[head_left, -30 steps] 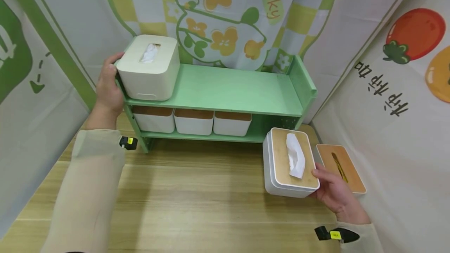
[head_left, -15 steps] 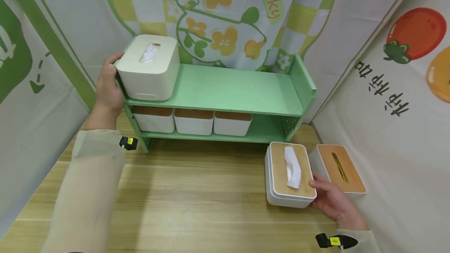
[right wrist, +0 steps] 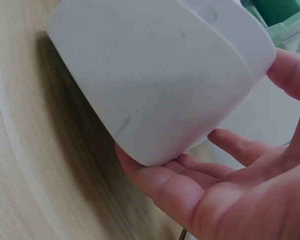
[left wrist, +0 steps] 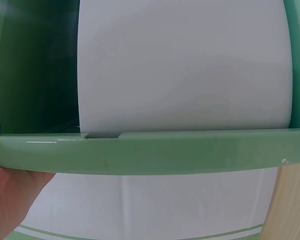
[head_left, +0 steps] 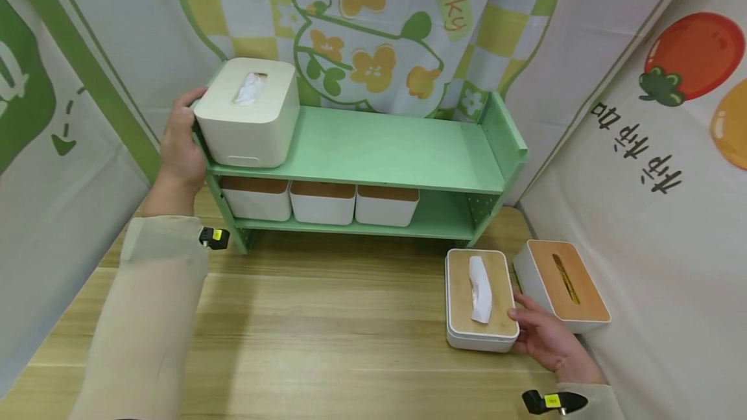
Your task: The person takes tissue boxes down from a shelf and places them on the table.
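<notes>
Right hand (head_left: 545, 339) grips the tissue box (head_left: 496, 277) near its right corner, at or just above the table (head_left: 327, 342); hard to tell. Likely light, stiff, smooth: support its base. Left hand (head_left: 182, 144) grips the shelf (head_left: 379, 148).

White tissue box (head_left: 481, 343), tan lid (head_left: 462, 293), green shelf (head_left: 385, 148), green and yellow checked backdrop (head_left: 498, 34)

Bench (head_left: 315, 342): passage afforded across front. Green shelf (head_left: 391, 148), upper tier: left end blocked by cream box (head_left: 245, 135), room left to its right; lower tier: gap left beside three white bins (head_left: 323, 205). Slot between tissue box (head_left: 460, 297) and orange-topped box (head_left: 580, 287): partly filled by right hand (head_left: 545, 336).
</notes>
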